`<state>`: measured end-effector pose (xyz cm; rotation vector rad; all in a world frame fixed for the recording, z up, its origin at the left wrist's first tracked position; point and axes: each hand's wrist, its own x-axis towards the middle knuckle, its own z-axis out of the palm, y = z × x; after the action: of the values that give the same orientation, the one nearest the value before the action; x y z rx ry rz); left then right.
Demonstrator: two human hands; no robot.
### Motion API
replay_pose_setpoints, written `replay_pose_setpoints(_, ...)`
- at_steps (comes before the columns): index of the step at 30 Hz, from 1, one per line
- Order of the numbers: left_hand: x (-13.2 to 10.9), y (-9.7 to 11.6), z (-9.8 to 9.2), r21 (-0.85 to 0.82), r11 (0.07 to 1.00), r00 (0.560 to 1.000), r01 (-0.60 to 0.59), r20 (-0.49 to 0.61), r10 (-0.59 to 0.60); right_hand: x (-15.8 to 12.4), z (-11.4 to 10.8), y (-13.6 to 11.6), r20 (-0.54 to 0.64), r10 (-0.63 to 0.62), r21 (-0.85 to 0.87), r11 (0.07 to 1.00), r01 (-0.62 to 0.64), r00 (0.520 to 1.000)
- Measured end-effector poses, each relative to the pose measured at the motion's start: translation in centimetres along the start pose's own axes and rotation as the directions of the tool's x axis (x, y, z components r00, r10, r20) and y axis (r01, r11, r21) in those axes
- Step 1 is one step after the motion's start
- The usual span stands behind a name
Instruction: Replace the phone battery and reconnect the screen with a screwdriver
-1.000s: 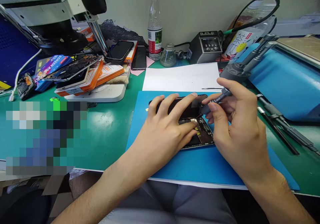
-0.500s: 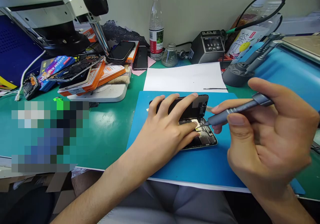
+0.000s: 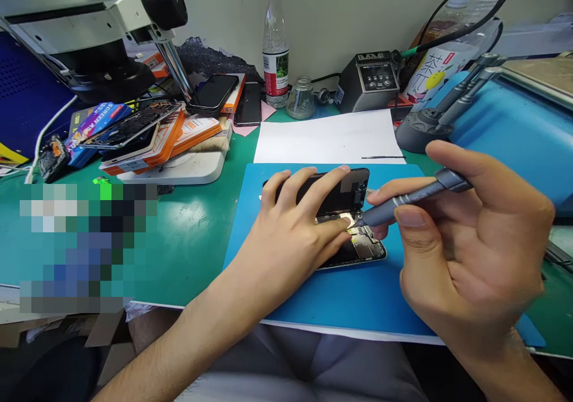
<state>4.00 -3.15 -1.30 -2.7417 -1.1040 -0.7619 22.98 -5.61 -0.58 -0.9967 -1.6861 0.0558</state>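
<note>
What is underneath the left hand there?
An opened phone on a blue mat. Part of its raised screen and some inner parts show; the left hand covers much of the rest, hiding what lies there.

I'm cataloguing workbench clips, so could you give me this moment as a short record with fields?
Left hand: spread over an opened phone, across its raised screen and inner parts
Right hand: grips a grey screwdriver-like tool, tip down at the inner parts; contact unclear
Phone: on a blue mat, screen tilted up
Behind mat: white paper, red-capped bottle, glass jar
Right, beyond mat: grey tool holder
Left, beyond mat: orange boxes, microscope
</note>
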Motion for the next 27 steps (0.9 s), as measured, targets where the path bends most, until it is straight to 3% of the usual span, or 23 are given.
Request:
replay_pose_setpoints(10,0.08,-0.04,-0.01,-0.009,1.0,1.0,-0.003,-0.001,0.003,0.09,-0.06,-0.13,-0.011,0.008,0.026,1.0,-0.008,1.0)
replay_pose_setpoints(27,-0.07,-0.01,-0.12,0.004,1.0,1.0,-0.001,0.011,0.001,0.31,0.01,0.6,-0.081,-0.09,-0.061,0.994,0.086,0.993)
